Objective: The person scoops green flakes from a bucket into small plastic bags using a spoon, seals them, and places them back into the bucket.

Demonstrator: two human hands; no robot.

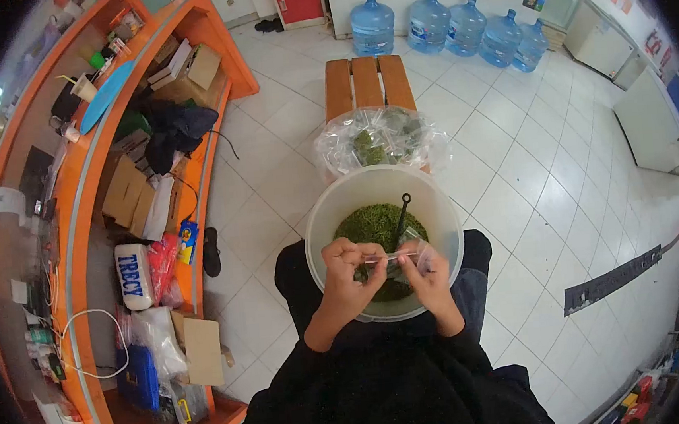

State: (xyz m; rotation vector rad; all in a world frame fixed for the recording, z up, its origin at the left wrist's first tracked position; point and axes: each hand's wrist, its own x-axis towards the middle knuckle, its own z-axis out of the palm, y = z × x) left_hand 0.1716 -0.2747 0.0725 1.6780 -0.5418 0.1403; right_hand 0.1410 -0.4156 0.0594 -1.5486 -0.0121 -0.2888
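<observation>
My left hand [351, 277] and my right hand [427, 275] pinch the top edge of a small clear plastic bag [392, 256] between thumbs and fingers. Both are held over a white bucket [318, 237] standing between my legs. Chopped green herb [364, 222] lies in the bucket. Out of it leans a black utensil handle [403, 213] with a ring at its end; its lower end is hidden. Just beyond the bucket rests a large clear plastic bag [335, 150] with small packets of green herb [368, 147] in it.
The large bag sits on a slatted wooden bench [367, 84]. To the left stands an orange shelf unit [218, 42] with cardboard boxes [127, 193] and a white TRECY pack [133, 276]. Several blue water bottles [373, 27] line the far wall. A dark shoe [212, 252] lies beside the shelf.
</observation>
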